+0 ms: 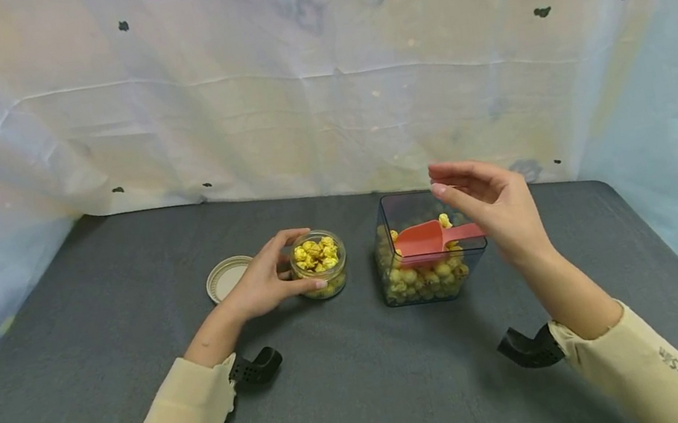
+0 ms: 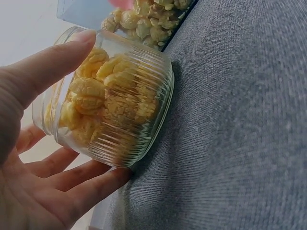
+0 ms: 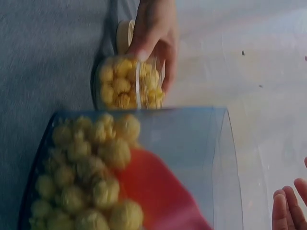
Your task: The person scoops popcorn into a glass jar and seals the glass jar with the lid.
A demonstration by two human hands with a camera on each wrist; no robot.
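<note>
A small glass jar [image 1: 341,273] filled with yellow popcorn [image 2: 86,96] stands upright on the grey cloth. My left hand [image 1: 265,277] holds it from the left side, thumb at the near rim and fingers around the far side. To its right is a clear square container [image 1: 402,206], partly filled with popcorn [image 3: 72,196]. A red scoop [image 1: 422,238] lies in this container on the popcorn, its handle over the right rim. My right hand [image 1: 505,209] hovers just above and right of the handle, thumb and fingers apart, with nothing in it.
Left of the jar lies a round cream lid [image 1: 225,280], partly behind my left hand. The grey table [image 1: 371,395] ends at a pale hanging sheet [image 1: 296,121] at the back, with more sheeting on both sides.
</note>
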